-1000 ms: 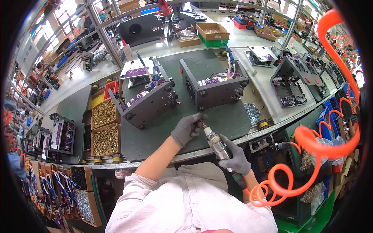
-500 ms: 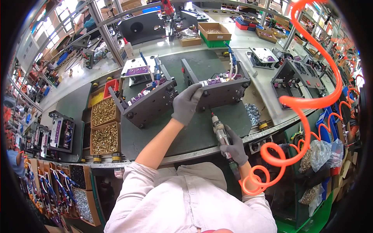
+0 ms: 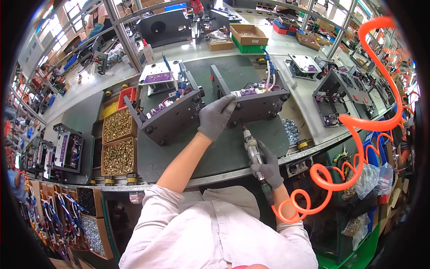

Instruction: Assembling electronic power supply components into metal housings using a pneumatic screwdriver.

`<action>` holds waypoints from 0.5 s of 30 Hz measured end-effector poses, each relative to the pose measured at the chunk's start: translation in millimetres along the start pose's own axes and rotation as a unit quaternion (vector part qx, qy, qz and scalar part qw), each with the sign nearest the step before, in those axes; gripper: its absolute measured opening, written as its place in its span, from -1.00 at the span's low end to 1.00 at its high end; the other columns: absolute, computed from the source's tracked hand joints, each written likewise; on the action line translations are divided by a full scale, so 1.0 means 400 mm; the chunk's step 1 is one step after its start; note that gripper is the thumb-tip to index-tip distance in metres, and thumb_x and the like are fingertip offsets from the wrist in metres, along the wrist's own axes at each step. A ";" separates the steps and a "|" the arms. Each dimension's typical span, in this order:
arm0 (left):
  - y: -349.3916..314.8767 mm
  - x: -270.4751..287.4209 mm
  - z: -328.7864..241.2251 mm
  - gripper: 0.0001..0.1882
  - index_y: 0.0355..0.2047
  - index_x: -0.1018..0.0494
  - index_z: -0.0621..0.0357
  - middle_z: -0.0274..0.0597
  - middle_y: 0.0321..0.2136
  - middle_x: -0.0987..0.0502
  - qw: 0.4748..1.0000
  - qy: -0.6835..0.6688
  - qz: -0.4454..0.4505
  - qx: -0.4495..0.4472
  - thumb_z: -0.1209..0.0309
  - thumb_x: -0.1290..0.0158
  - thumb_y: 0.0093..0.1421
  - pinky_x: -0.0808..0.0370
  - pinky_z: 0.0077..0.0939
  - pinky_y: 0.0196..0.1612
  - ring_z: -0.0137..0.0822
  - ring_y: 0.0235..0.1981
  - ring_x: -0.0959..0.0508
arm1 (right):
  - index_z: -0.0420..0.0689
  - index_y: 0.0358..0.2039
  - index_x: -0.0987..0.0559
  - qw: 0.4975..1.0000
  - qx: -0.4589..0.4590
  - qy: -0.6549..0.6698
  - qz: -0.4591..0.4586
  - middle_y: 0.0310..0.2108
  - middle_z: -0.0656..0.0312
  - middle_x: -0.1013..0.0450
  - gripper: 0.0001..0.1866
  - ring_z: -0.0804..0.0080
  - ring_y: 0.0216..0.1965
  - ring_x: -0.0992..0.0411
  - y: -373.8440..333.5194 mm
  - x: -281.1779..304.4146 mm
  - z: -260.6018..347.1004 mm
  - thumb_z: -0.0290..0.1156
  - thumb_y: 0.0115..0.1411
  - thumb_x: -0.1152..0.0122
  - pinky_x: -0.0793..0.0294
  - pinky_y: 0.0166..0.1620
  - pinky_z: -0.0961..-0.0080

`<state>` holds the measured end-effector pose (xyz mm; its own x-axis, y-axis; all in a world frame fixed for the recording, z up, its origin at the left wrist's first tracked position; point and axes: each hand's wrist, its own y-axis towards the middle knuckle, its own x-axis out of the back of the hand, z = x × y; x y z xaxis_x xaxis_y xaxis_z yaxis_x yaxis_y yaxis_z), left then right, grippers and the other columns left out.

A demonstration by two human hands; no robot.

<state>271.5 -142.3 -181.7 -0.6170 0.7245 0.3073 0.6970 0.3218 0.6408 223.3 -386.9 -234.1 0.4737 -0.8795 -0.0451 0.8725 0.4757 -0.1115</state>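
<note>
Two dark boxes [image 3: 259, 109] on the bench [image 3: 224, 154], left hand [image 3: 217, 117] stretched forward to the right one's near-left corner, fingers bunched, grip unclear, right hand [image 3: 269, 169] nearer the body, wrapped round the screwdriver [image 3: 252, 149], tip just by that box.

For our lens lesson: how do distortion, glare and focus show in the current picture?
Head view: the metal bench edge bows; head view: the upper-left windows look washed-out white; head view: the left hand and pneumatic screwdriver look fairly crisp, while detail toward the far-left rim looks softer.
</note>
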 end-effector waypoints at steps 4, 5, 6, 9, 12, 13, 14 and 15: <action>0.004 -0.004 -0.015 -0.76 -0.16 -0.61 0.01 -0.02 -0.35 -0.61 1.000 0.019 0.010 0.000 0.30 -0.17 0.15 -0.57 -0.41 -0.29 -0.14 -0.38 -0.65 | -0.30 0.32 -0.13 0.999 0.037 0.009 -0.012 -0.33 0.14 -0.46 0.02 0.51 -0.47 -0.44 0.018 0.006 -0.040 -0.44 -0.23 -0.33 -0.45 -0.46 0.60; 0.004 -0.006 -0.018 -0.76 -0.16 -0.61 0.01 -0.02 -0.35 -0.61 1.000 0.017 0.009 -0.001 0.30 -0.17 0.15 -0.57 -0.41 -0.29 -0.14 -0.38 -0.65 | -0.31 0.31 -0.13 0.999 0.041 0.004 -0.017 -0.33 0.14 -0.46 0.02 0.51 -0.46 -0.45 0.019 0.012 -0.048 -0.45 -0.23 -0.32 -0.46 -0.45 0.60; 0.002 -0.004 -0.017 -0.76 -0.16 -0.60 0.02 -0.06 -0.35 -0.63 0.999 0.018 0.017 0.020 0.30 -0.17 0.16 -0.56 -0.45 -0.27 -0.22 -0.38 -0.65 | -0.31 0.31 -0.14 0.998 0.056 -0.033 -0.016 -0.31 0.14 -0.46 0.00 0.50 -0.44 -0.45 0.024 0.012 -0.047 -0.46 -0.23 -0.29 -0.47 -0.42 0.58; -0.014 0.010 -0.010 -0.75 -0.14 -0.60 0.07 -0.14 -0.35 -0.65 0.993 -0.070 0.024 0.095 0.30 -0.16 0.19 -0.53 -0.54 -0.23 -0.40 -0.35 -0.63 | -0.31 0.31 -0.14 0.999 0.027 -0.009 -0.020 -0.29 0.15 -0.46 -0.01 0.48 -0.42 -0.46 0.010 -0.013 -0.024 -0.46 -0.22 -0.27 -0.48 -0.38 0.58; -0.073 0.070 0.006 -0.74 -0.13 -0.59 0.13 -0.22 -0.32 -0.64 0.971 -0.170 0.017 0.168 0.30 -0.14 0.22 -0.49 -0.59 -0.17 -0.55 -0.27 -0.56 | -0.27 0.32 -0.13 0.998 -0.008 0.055 0.006 -0.27 0.13 -0.45 -0.01 0.46 -0.41 -0.45 -0.014 -0.029 -0.001 -0.49 -0.21 -0.26 -0.49 -0.36 0.55; -0.104 0.103 0.014 -0.74 -0.13 -0.58 0.16 -0.25 -0.30 -0.63 0.964 -0.189 0.016 0.187 0.30 -0.13 0.24 -0.47 -0.61 -0.14 -0.60 -0.23 -0.51 | -0.23 0.34 -0.12 0.994 -0.026 0.104 0.020 -0.28 0.13 -0.44 0.00 0.44 -0.39 -0.45 -0.021 -0.026 -0.008 -0.51 -0.21 -0.25 -0.50 -0.37 0.53; -0.140 0.133 0.023 -0.72 -0.14 -0.58 0.18 -0.23 -0.28 -0.63 0.957 -0.206 0.041 0.198 0.28 -0.12 0.24 -0.47 -0.58 -0.11 -0.56 -0.21 -0.53 | -0.24 0.33 -0.12 0.994 -0.029 0.106 0.006 -0.27 0.14 -0.44 -0.01 0.44 -0.40 -0.45 -0.035 -0.025 -0.005 -0.53 -0.22 -0.23 -0.49 -0.40 0.53; -0.176 0.158 0.025 -0.71 -0.14 -0.57 0.20 -0.21 -0.26 -0.62 0.950 -0.223 0.062 0.209 0.27 -0.12 0.24 -0.47 -0.55 -0.09 -0.52 -0.19 -0.54 | -0.24 0.33 -0.13 0.994 -0.032 0.106 -0.003 -0.26 0.15 -0.44 -0.01 0.44 -0.40 -0.45 -0.053 -0.018 0.001 -0.55 -0.22 -0.21 -0.48 -0.42 0.53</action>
<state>187.0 -113.1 -214.4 -0.3699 0.9287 -0.0265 0.8955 0.3640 0.2560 201.4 -390.7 -231.1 0.4272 -0.8683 -0.2519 0.8625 0.4750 -0.1746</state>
